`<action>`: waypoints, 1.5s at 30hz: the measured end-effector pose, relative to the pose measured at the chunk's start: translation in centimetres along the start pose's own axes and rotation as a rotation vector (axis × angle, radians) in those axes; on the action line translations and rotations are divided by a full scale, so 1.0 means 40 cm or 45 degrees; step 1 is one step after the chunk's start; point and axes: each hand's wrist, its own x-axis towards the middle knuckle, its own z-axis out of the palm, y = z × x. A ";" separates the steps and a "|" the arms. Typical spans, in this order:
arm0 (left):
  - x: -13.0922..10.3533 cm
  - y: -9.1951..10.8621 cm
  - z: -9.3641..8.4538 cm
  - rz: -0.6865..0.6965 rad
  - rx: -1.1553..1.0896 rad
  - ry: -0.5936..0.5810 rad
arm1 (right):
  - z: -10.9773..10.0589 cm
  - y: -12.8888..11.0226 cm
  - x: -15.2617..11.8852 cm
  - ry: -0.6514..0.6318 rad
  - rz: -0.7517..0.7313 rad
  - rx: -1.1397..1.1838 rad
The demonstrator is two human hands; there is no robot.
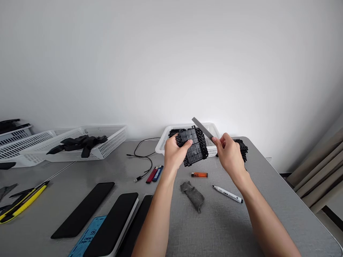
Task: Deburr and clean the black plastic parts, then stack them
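Observation:
My left hand (174, 150) is closed around a black plastic tray-like part (195, 151) with toothed edges, its thumb lying across the face. The part is held tilted above the table. Pinched in my right hand (228, 153) is a long, flat grey strip (202, 127) that looks like a file. Its free end points up and left, over the upper right edge of the black part. Whether the strip touches that edge I cannot tell. Behind both hands stands a white basket (168, 130) with more black parts inside. Further black toothed parts (242, 148) lie right of it.
On the table are an orange lighter (199, 174), a grey cloth (193, 196), a marker (227, 193), red (152, 175) and blue lighters (158, 173), and a black cable (144, 156). Black slabs (83, 210), a yellow-handled tool (25, 203) and white baskets (112, 142) stand left.

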 end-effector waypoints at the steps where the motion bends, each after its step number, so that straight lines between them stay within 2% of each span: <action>1: 0.000 0.001 -0.001 -0.009 -0.026 -0.002 | -0.001 0.003 0.002 -0.008 -0.016 0.018; 5: -0.001 0.010 -0.002 -0.021 -0.109 0.009 | -0.005 0.018 0.013 0.010 0.001 0.092; 7: -0.002 0.015 0.000 -0.023 -0.134 -0.002 | -0.005 0.026 0.018 -0.036 0.040 0.230; 13: -0.009 0.024 0.006 0.133 -0.363 -0.098 | -0.002 0.031 0.032 -0.427 0.255 0.894; 20: -0.008 0.030 -0.010 0.540 -0.599 -0.547 | 0.001 0.040 0.048 -0.726 0.532 1.198; 22: -0.007 0.033 -0.009 0.604 -0.546 -0.567 | -0.002 0.041 0.051 -0.811 0.565 1.320; 24: -0.008 0.035 -0.004 0.554 -0.469 -0.479 | -0.006 0.040 0.052 -0.839 0.559 1.421; 27: -0.010 0.033 0.007 0.241 -0.455 -0.304 | -0.007 0.037 0.053 -0.660 0.543 1.534; 30: -0.008 0.025 0.017 -0.086 -0.571 -0.283 | -0.002 0.037 0.054 -0.375 0.491 1.588; 32: -0.007 0.025 0.019 -0.198 -0.692 -0.283 | 0.002 0.037 0.055 -0.251 0.425 1.567; 35: -0.008 0.036 0.015 -0.228 -0.819 -0.297 | 0.008 0.039 0.057 -0.127 0.327 1.453; 38: -0.017 0.050 0.012 -0.156 -0.731 -0.339 | 0.014 0.042 0.057 -0.041 0.253 1.300; 42: -0.027 0.052 0.018 -0.076 -0.522 -0.219 | 0.020 0.044 0.051 -0.047 0.139 1.039; 45: -0.024 0.044 0.019 -0.036 -0.496 -0.149 | 0.011 0.046 0.046 -0.030 0.052 0.799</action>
